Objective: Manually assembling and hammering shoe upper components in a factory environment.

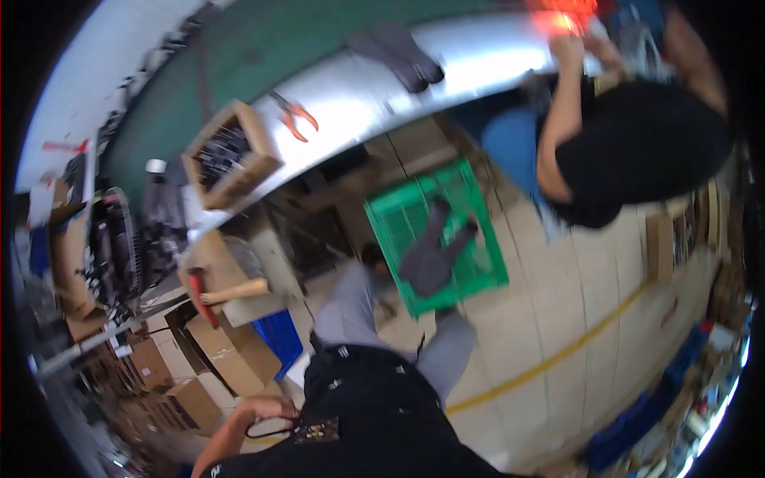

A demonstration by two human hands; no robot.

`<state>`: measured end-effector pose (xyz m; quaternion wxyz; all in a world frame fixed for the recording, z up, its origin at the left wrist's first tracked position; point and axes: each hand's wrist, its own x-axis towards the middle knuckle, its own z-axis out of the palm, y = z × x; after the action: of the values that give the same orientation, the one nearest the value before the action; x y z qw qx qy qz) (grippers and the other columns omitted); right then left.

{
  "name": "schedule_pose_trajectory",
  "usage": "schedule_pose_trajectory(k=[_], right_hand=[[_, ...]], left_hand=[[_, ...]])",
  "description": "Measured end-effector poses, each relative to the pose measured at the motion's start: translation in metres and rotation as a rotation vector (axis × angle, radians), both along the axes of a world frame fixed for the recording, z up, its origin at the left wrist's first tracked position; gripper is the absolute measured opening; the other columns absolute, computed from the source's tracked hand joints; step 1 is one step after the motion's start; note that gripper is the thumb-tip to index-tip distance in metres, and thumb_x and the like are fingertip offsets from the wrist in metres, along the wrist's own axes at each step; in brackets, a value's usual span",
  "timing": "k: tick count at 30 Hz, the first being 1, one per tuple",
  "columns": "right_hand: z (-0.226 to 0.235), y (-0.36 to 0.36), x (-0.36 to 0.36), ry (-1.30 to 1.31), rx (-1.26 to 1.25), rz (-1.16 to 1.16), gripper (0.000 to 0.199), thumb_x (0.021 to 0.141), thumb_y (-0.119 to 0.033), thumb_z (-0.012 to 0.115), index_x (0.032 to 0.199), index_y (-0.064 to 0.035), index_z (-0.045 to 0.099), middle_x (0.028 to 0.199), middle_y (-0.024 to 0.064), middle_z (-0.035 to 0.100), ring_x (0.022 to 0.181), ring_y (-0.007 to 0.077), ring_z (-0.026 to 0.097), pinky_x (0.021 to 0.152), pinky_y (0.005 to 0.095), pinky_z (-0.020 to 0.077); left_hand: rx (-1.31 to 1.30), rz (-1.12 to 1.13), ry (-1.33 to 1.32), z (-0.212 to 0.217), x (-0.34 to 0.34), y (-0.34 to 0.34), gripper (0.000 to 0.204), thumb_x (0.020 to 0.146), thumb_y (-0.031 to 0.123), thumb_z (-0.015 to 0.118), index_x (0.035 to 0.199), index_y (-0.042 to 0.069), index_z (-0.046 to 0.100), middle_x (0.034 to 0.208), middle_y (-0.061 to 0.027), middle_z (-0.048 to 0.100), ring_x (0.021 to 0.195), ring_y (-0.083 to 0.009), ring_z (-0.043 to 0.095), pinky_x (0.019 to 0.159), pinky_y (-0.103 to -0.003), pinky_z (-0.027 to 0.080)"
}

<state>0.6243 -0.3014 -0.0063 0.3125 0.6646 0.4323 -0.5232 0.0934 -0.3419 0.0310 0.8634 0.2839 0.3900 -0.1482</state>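
fingers (279, 407) of one left hand (256, 409) beside one black cord (258, 436)

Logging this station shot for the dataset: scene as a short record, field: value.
left hand: low on the left, by a thin black cord; grip unclear
right hand: not in view
metal bench: orange-red-handled pliers, open tray of small dark parts
green crate: ahead of the legs, holds a forked dark grey piece
left side: red-headed hammer, wooden handle
co-worker: on the right, hands near a bright red glow
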Motion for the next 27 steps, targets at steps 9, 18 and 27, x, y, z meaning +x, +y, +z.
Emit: schedule_pose_trajectory(k=[9,18,27], right_hand=[[-0.019,-0.114,-0.086,-0.074,-0.201,-0.306,0.035,0.091,-0.031,0.057,0.106,-0.0022,0.069,0.108,0.0221,0.068,0.102,0.0367,0.066,0.092,0.0455,0.0503],[-0.044,-0.165,-0.162,0.031,-0.134,-0.216,0.037,0.092,-0.033,0.057,0.106,-0.0016,0.069,0.109,0.0230,0.068,0.104,0.0376,0.065,0.095,0.0465,0.0494],[-0.063,0.014,-0.116,0.069,1.194,-0.222,0.024,0.096,-0.018,0.056,0.088,0.0036,0.064,0.083,0.0196,0.065,0.079,0.0336,0.065,0.069,0.0423,0.0491]], left_hand=[[-0.324,-0.485,-0.149,-0.146,-0.076,0.005,0.042,0.081,0.006,0.063,0.121,-0.008,0.062,0.121,-0.0090,0.066,0.108,-0.0210,0.059,0.098,-0.032,0.044],[0.189,-0.457,-0.069,-0.177,-0.091,-0.031,0.029,0.082,0.025,0.068,0.089,-0.003,0.071,0.078,0.0054,0.065,0.073,-0.0086,0.054,0.065,-0.029,0.045],[0.658,-0.357,0.207,-0.186,-0.099,-0.029,0.039,0.081,0.038,0.076,0.099,0.004,0.073,0.091,-0.0089,0.074,0.081,-0.0203,0.068,0.074,-0.036,0.052]])
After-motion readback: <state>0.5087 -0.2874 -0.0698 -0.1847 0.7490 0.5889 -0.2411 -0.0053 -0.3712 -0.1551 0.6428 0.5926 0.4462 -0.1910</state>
